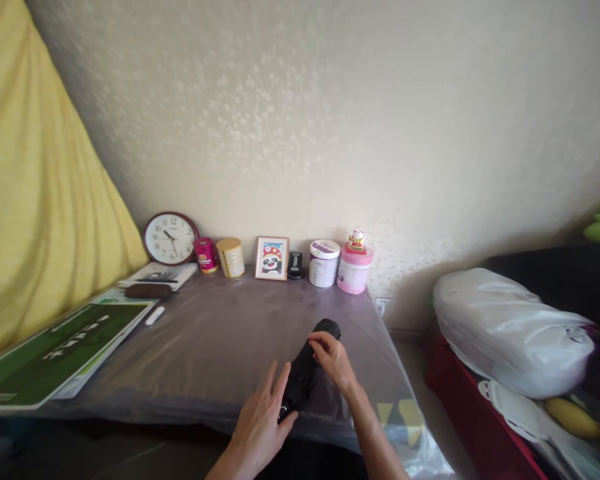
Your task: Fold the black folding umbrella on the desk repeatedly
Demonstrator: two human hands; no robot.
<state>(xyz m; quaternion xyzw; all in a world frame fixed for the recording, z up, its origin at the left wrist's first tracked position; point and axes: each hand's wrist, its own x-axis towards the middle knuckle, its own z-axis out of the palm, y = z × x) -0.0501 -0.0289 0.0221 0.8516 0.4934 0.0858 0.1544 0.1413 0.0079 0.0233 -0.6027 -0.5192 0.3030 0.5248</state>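
Observation:
A folded black umbrella (301,375) lies on the table near its front edge, slanting away from me to the right. My left hand (263,417) is beside its lower end, with fingers stretched out and the thumb on the other side of the handle. Whether the left palm touches the umbrella, I cannot tell. Over the upper half, my right hand (331,360) has thumb and index finger pinched together at the black fabric. Part of the umbrella is hidden by my hands.
A plastic-covered table (220,340) stands against the wall. Along its back are a clock (171,239), several canisters (231,258) and a framed panda picture (272,259). At left lie a green board (65,350) and a white object (155,316). A white plastic bag (510,327) sits at right.

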